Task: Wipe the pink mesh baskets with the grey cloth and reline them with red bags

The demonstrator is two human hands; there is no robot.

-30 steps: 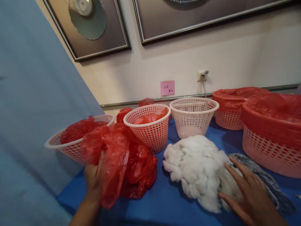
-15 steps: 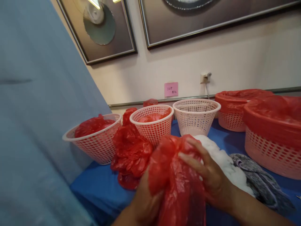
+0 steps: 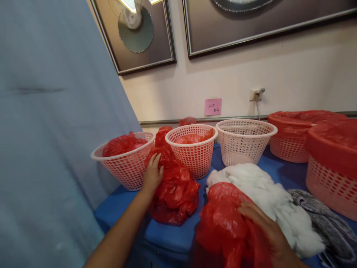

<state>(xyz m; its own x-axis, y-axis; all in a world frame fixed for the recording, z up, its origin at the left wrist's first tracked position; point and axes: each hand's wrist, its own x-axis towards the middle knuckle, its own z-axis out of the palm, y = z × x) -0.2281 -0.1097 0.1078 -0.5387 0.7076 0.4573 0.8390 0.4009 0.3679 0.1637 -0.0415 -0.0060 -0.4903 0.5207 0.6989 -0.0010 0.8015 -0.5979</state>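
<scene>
My left hand (image 3: 152,175) reaches forward to the heap of red plastic bags (image 3: 178,186), its fingers stretched out at the heap's left side. Whether it touches the film I cannot tell. Low in front of me, my right hand (image 3: 264,227) grips a crumpled red plastic bag (image 3: 225,219); the thumb is hidden behind the film. Just beyond that bag lies a mound of white fluffy stuffing (image 3: 259,186). Behind the heap stands a pink mesh basket (image 3: 192,156) with red plastic in it. Another basket (image 3: 125,167), also holding red plastic, leans at the left.
An unlined pink basket (image 3: 242,145) stands at the back. Two baskets (image 3: 331,178) lined with red bags are at the right, near a grey mottled cloth (image 3: 326,219). A blue curtain (image 3: 55,130) hangs on the left. The blue tablecloth (image 3: 170,234) drops off in front.
My left hand has let go of the red bag and moved forward left to the heap. My right hand has lowered with the bag, and more of the white stuffing shows.
</scene>
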